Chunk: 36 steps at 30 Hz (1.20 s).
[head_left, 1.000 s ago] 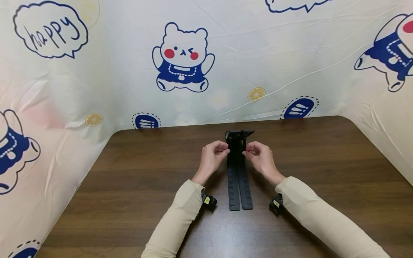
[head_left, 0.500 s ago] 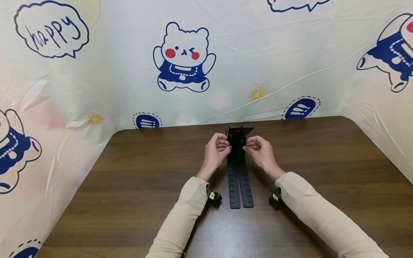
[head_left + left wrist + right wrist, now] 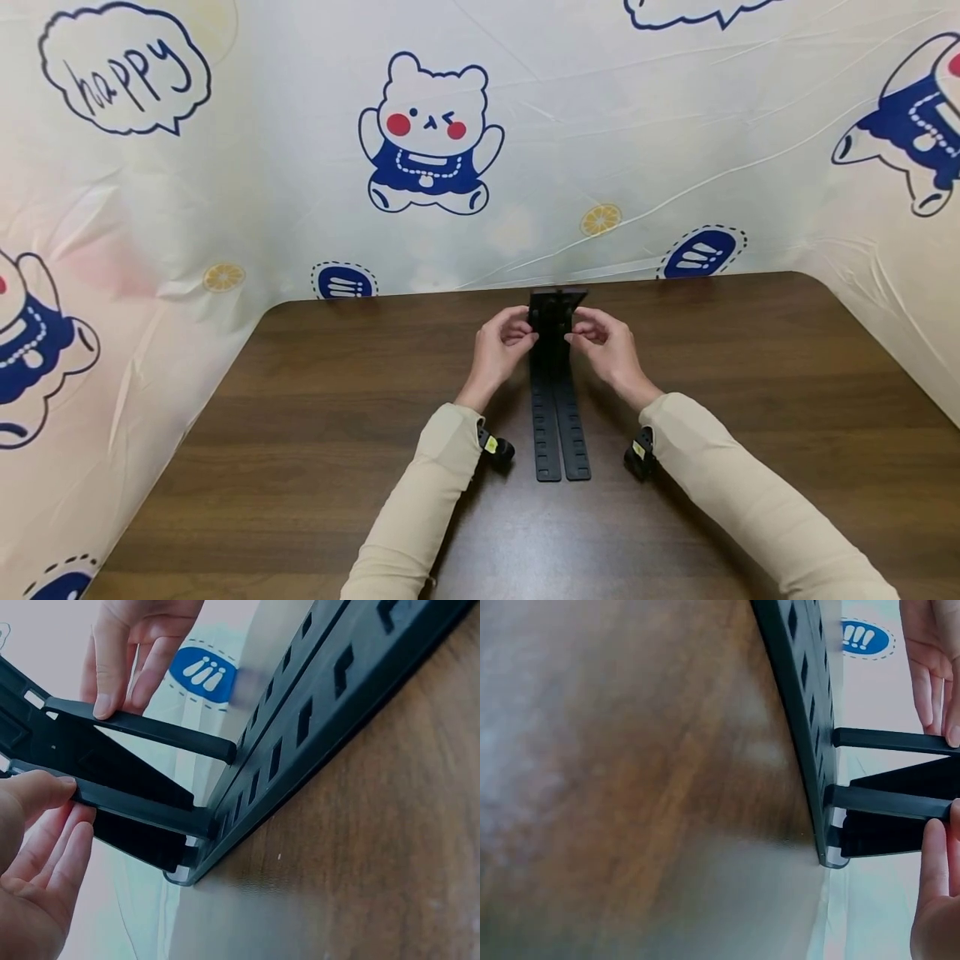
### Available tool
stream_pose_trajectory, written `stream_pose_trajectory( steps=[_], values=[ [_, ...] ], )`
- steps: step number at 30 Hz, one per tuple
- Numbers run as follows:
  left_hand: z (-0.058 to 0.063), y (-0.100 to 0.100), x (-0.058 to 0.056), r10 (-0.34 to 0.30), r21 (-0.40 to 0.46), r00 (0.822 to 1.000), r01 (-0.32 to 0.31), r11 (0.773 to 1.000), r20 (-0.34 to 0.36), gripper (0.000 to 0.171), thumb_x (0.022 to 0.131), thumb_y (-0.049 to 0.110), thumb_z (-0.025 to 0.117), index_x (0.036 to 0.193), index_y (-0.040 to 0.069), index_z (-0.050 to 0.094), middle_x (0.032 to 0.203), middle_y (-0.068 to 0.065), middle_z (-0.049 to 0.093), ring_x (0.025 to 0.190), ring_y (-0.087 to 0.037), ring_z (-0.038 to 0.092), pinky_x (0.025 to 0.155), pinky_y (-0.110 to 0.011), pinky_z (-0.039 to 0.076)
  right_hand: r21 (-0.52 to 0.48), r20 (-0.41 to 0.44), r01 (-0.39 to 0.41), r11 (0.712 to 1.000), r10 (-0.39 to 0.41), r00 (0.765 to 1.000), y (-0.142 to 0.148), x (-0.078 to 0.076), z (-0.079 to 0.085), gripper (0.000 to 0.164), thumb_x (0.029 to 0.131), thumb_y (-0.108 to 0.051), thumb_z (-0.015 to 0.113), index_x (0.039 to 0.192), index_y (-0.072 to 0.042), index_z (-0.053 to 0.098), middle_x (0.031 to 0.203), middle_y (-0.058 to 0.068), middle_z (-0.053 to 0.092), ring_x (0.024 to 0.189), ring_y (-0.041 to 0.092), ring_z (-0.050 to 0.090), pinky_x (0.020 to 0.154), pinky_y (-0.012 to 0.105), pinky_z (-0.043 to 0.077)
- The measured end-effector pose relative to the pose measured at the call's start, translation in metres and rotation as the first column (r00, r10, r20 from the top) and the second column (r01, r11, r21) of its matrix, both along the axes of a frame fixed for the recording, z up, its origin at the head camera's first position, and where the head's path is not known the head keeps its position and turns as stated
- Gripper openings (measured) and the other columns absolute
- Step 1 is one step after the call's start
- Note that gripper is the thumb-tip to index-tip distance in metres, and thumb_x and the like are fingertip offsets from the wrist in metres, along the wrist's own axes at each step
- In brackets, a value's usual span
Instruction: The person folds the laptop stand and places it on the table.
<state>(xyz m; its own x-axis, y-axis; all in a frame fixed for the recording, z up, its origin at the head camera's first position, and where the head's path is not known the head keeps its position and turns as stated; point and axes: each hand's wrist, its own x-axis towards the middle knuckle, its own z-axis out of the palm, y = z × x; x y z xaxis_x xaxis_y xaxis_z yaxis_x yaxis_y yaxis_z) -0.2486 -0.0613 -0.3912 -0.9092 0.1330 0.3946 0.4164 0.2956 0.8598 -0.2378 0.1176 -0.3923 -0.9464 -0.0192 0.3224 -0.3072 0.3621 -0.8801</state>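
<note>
A black folding stand [image 3: 552, 417] stands on the table, probably a laptop stand. Its slotted base strips lie flat toward the person, and its upper panel [image 3: 75, 750] tilts up at the far end. Two slim support arms run between base and panel. My left hand [image 3: 501, 350] pinches the left support arm [image 3: 142, 810] between thumb and fingers. On the opposite side, my right hand [image 3: 609, 354] pinches the right support arm [image 3: 165, 739]. Both support arms meet the slotted base near its far end, as the right wrist view also shows.
The brown wooden table [image 3: 300, 467] carries the stand near its far middle. Behind and beside it hangs a pale curtain [image 3: 300, 167] printed with bears and lemon slices. Small black cameras [image 3: 495, 448] are strapped at both wrists.
Both hands have moved slightly up and away from the person with the support arms. The stand's upper panel sits higher in the head view, and the base's near end has shifted slightly away.
</note>
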Motion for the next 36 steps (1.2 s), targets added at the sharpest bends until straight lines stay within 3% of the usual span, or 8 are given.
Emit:
stream_pose_trajectory(
  steps=[6,10,16,19,22,28,36],
  values=[
    [-0.001,0.002,-0.004,0.033,-0.002,0.999,-0.033,0.999,-0.015,0.031,0.076,-0.001,0.067,0.106,0.000,0.059,0.083,-0.015,0.063,0.075,-0.022,0.062,0.071,-0.025,0.050,-0.009,0.013,0.017,1.000,-0.017,1.000,0.000,-0.003,0.001,0.034,0.079,-0.002,0.065,0.112,0.002,0.057,0.089,0.019,0.063,0.083,0.027,0.059,0.076,0.037,0.047],
    [-0.002,0.006,-0.006,0.056,0.028,0.998,-0.056,0.998,-0.019,0.027,0.075,-0.002,0.067,0.102,-0.002,0.060,0.081,-0.016,0.063,0.075,-0.022,0.061,0.071,-0.030,0.051,-0.022,0.005,0.042,0.999,-0.042,0.999,-0.002,-0.005,0.000,0.030,0.078,-0.002,0.065,0.107,0.002,0.058,0.090,0.018,0.063,0.083,0.027,0.059,0.078,0.039,0.046],
    [-0.006,0.010,-0.006,0.110,0.047,0.994,-0.109,0.993,-0.023,0.017,0.075,-0.001,0.068,0.091,-0.001,0.063,0.078,-0.013,0.062,0.073,-0.019,0.061,0.070,-0.031,0.051,-0.035,-0.032,0.095,0.995,-0.096,0.995,-0.005,-0.008,-0.004,0.014,0.078,-0.001,0.065,0.090,0.003,0.060,0.086,0.017,0.064,0.077,0.024,0.060,0.070,0.025,0.048],
    [-0.007,0.010,-0.003,0.138,0.022,0.990,-0.138,0.990,-0.022,0.013,0.074,0.000,0.068,0.087,0.001,0.065,0.076,-0.010,0.063,0.071,-0.016,0.061,0.067,-0.024,0.051,-0.033,-0.018,0.121,0.992,-0.122,0.992,-0.006,-0.008,-0.005,0.008,0.079,0.000,0.064,0.086,0.003,0.061,0.085,0.016,0.064,0.076,0.024,0.061,0.067,0.024,0.049],
    [-0.007,0.009,0.001,0.156,-0.014,0.987,-0.157,0.988,-0.027,0.011,0.075,-0.001,0.068,0.085,0.002,0.067,0.076,-0.008,0.065,0.070,-0.014,0.063,0.065,-0.020,0.050,-0.028,0.012,0.132,0.991,-0.132,0.991,-0.006,-0.005,-0.006,0.009,0.079,0.003,0.063,0.088,0.002,0.063,0.087,0.017,0.064,0.078,0.024,0.062,0.070,0.031,0.050],
    [-0.011,0.008,0.008,0.164,-0.093,0.986,-0.166,0.982,-0.036,0.011,0.074,-0.003,0.066,0.082,0.003,0.069,0.076,-0.008,0.067,0.069,-0.015,0.064,0.064,-0.020,0.050,-0.007,0.088,0.112,0.994,-0.111,0.990,-0.003,0.001,-0.010,0.014,0.078,0.008,0.061,0.091,0.004,0.065,0.090,0.019,0.064,0.081,0.026,0.062,0.074,0.036,0.049],
    [-0.014,0.004,0.010,0.141,-0.200,0.990,-0.137,0.970,0.005,0.012,0.073,-0.004,0.068,0.082,0.004,0.069,0.077,-0.008,0.067,0.069,-0.015,0.065,0.064,-0.021,0.050,0.064,0.204,0.041,0.997,-0.054,0.978,0.003,0.004,-0.010,0.016,0.081,0.000,0.061,0.097,0.001,0.065,0.096,0.017,0.063,0.085,0.027,0.061,0.077,0.036,0.049]
  ],
)
